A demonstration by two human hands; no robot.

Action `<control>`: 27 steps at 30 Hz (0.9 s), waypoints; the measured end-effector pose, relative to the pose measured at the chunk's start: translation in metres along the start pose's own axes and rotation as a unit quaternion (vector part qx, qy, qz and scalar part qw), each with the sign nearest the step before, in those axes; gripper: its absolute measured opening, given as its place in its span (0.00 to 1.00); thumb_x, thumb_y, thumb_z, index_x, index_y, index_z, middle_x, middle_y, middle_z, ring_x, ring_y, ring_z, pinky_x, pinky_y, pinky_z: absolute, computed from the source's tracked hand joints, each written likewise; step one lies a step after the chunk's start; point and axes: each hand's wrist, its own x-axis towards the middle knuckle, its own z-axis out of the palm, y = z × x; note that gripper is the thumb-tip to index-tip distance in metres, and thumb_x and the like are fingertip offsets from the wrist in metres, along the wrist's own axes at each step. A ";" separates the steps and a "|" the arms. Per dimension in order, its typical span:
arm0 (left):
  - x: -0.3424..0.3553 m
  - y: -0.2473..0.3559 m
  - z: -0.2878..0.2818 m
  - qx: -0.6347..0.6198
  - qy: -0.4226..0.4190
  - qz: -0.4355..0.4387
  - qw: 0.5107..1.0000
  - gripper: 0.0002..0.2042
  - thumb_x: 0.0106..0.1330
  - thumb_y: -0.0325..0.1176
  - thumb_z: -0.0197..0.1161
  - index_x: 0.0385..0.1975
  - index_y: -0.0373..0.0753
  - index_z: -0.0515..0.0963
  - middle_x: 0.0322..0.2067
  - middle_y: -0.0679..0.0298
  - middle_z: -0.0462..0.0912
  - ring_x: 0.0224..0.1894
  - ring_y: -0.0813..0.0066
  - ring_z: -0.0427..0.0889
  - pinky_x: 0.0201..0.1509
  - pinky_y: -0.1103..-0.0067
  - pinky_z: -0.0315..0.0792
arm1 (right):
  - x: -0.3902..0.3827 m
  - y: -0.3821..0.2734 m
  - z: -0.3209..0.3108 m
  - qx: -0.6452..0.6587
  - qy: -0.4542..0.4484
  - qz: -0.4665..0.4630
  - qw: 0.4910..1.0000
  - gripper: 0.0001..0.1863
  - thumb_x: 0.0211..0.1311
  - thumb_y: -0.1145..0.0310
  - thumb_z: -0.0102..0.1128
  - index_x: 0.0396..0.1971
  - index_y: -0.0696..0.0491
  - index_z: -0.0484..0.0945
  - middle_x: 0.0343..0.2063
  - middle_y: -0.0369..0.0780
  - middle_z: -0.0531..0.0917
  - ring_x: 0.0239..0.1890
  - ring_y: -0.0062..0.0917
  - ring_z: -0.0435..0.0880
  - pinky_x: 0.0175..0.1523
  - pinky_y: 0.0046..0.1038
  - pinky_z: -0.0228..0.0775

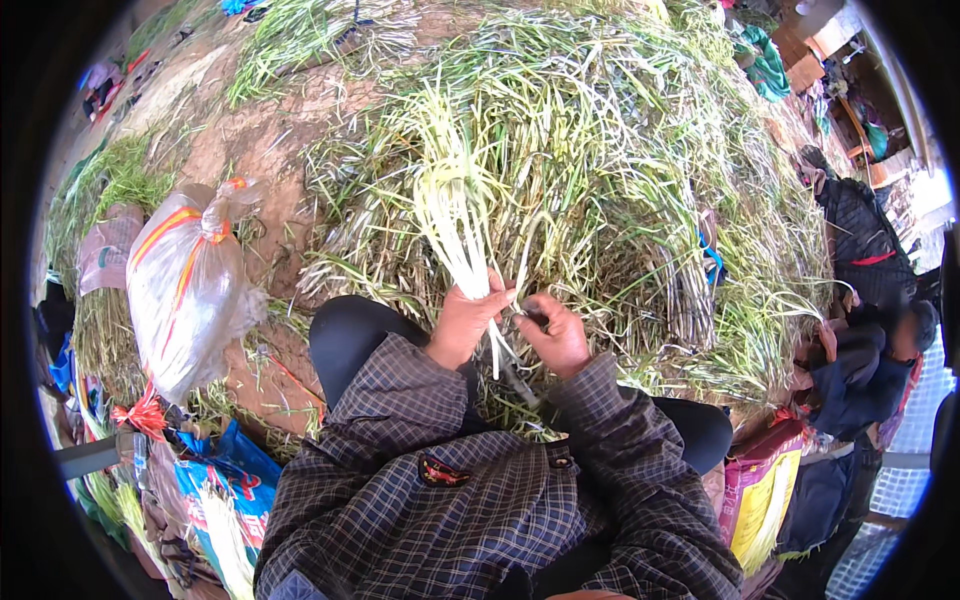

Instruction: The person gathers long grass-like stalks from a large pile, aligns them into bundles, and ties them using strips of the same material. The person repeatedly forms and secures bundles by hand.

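The stalks (449, 212) look smooth, the sack (185, 310) glossy plastic.

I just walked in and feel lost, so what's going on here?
A person in a dark checked jacket holds a bunch of long, pale green-and-white stalks in the left hand. The right hand is close beside it, fingers bent; whether it grips a stalk is unclear. A broad heap of green leafy stalks lies in front, with a whitish plastic sack with orange stripes to the left.

Our left hand (465, 320) grips firmly, thumb up front; our right hand (557, 335) curls just beside it, both forearms (408, 392) angling inward!
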 end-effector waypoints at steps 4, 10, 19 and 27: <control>0.002 -0.005 -0.001 -0.001 0.023 0.029 0.999 0.05 0.53 0.20 0.57 0.25 0.38 0.69 0.21 0.70 0.71 0.22 0.86 0.67 0.23 0.90 0.61 | 0.003 0.007 0.006 -0.049 -0.033 0.025 0.998 0.09 0.46 0.72 0.57 0.29 0.58 0.71 0.22 0.41 0.75 0.24 0.22 0.74 0.31 0.22 0.67; 0.004 0.004 0.000 -0.032 0.091 0.067 0.993 0.03 0.55 0.22 0.54 0.27 0.38 0.70 0.25 0.66 0.74 0.27 0.82 0.74 0.26 0.90 0.66 | 0.009 0.024 -0.003 0.049 -0.039 0.114 0.992 0.04 0.47 0.75 0.56 0.22 0.53 0.70 0.17 0.30 0.71 0.18 0.14 0.67 0.22 0.16 0.61; 0.004 0.011 0.006 -0.002 0.069 0.046 0.997 0.11 0.58 0.27 0.53 0.41 0.32 0.68 0.34 0.62 0.75 0.32 0.77 0.77 0.30 0.89 0.69 | 0.005 0.039 -0.013 0.032 -0.042 0.081 0.995 0.05 0.48 0.72 0.56 0.24 0.55 0.70 0.18 0.34 0.73 0.20 0.18 0.71 0.28 0.20 0.65; 0.012 0.055 -0.028 -0.175 0.225 0.204 0.937 0.21 0.57 0.30 0.56 0.49 0.34 0.61 0.37 0.61 0.73 0.33 0.76 0.74 0.33 0.85 0.69 | 0.013 0.149 -0.109 -0.020 0.255 0.268 0.929 0.13 0.51 0.65 0.54 0.32 0.59 0.73 0.27 0.43 0.78 0.26 0.24 0.75 0.33 0.26 0.68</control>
